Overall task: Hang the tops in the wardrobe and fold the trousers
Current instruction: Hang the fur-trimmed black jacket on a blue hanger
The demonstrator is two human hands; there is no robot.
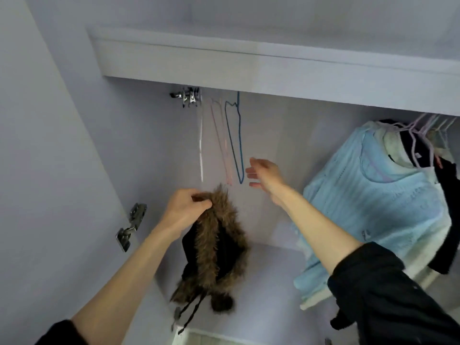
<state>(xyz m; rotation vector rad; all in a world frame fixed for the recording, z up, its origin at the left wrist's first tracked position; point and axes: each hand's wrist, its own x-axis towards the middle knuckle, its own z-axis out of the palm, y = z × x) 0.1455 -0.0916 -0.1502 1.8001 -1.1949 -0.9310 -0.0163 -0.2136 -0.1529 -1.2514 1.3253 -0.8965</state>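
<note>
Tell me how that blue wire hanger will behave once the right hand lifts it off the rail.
The blue hanger looks like thin wire, so probably light and slightly springy. It hangs by its hook alone, so it will likely swing when the right hand touches it. The pink hangers hang close beside it and might snag.

Both forearms are bare. The black sleeves are pushed up toward the elbows: the right sleeve point(388, 295) is bunched and creased, while only the left sleeve's point(62, 333) cuff edge shows.
</note>
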